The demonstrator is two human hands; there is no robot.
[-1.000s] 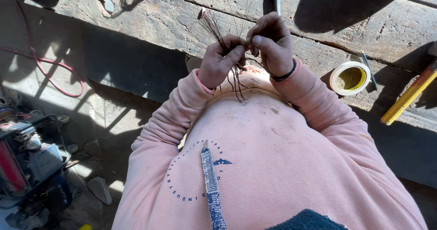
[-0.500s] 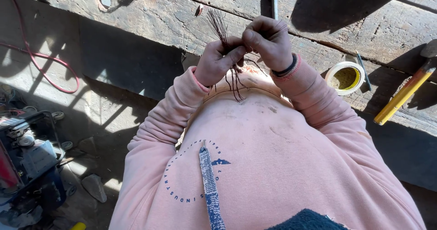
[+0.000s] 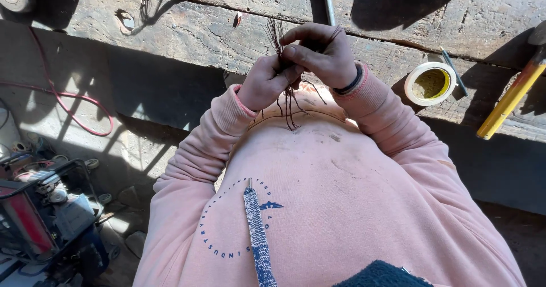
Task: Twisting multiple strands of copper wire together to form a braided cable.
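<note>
A bundle of thin dark wire strands point(image 3: 289, 99) is pinched between both my hands in front of my chest. My left hand point(image 3: 266, 82) grips the strands from the left, thumb against them. My right hand point(image 3: 324, 54) closes on the same bundle from above, fingers curled over its upper part. The loose ends fan out above the hands and hang down below onto my pink sweatshirt. A dark band circles my right wrist.
A worn wooden bench point(image 3: 187, 31) lies ahead. On it rest a roll of white tape point(image 3: 430, 83), a yellow-handled tool point(image 3: 512, 96) and a metal rod point(image 3: 327, 0). A red hose point(image 3: 62, 96) and a small engine machine point(image 3: 45, 213) are on the ground at left.
Both hands have shifted slightly up and to the right while working the strands; the bundle stays held between them.
</note>
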